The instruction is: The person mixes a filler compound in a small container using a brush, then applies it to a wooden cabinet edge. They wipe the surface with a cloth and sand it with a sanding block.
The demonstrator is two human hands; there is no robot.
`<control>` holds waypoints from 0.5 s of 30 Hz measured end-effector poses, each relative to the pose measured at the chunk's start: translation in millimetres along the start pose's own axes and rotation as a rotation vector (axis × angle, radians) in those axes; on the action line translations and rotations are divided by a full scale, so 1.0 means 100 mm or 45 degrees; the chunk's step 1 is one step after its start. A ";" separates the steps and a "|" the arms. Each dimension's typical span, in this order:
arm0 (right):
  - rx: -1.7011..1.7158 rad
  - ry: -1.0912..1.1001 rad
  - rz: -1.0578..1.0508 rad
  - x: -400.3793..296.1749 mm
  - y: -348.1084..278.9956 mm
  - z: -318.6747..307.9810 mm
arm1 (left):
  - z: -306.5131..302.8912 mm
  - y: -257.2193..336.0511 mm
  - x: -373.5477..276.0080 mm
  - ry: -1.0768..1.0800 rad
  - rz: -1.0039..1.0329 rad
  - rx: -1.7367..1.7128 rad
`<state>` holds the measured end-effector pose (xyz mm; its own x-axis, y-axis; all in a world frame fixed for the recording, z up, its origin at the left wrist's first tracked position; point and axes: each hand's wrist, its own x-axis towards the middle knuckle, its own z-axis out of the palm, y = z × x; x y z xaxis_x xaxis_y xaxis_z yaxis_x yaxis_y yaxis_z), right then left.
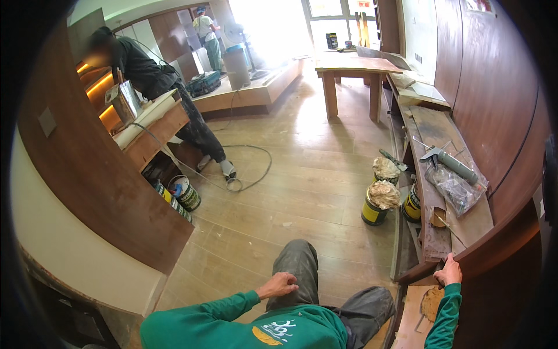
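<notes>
My left hand (279, 284) rests on my thigh in dark grey trousers (297, 270), with nothing seen in it. On the right, my right hand (449, 271) is at the corner of the wooden bench, its fingers around a small dark piece (441, 265) that I cannot make out clearly. Just beyond it a thin brush or stick (451, 231) lies across a cut-open container (437, 217). Farther along the bench top (475, 218) lie a caulking gun (455, 165) and a clear plastic bag (455, 187). Below my right hand, a brown crumpled piece (432, 301) is on a light board (412, 301).
Paint cans (372, 213) topped with crumpled material stand beside the bench. A co-worker (161, 83) leans over a worktop at left; a cable (268, 161) loops across the floor. Another person (208, 39) stands far back. A wooden table (357, 65) stands near the window.
</notes>
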<state>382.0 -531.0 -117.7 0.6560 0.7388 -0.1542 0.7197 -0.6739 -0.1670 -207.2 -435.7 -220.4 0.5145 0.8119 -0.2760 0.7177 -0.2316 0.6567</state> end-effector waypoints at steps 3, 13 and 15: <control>0.120 -0.044 0.019 0.03 0.09 0.01 | 0.00 0.03 0.05 -0.028 0.066 0.123; 0.272 -0.127 -0.022 -0.03 -0.01 -0.11 | 0.03 0.02 0.02 0.002 0.056 0.038; 0.299 -0.170 0.023 -0.09 -0.12 -0.20 | 0.00 0.05 0.01 -0.036 0.002 0.033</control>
<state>372.3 -529.9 -94.5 0.6214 0.7304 -0.2833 0.6255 -0.6803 -0.3819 -203.1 -436.2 -217.2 0.5285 0.7960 -0.2951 0.7286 -0.2470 0.6388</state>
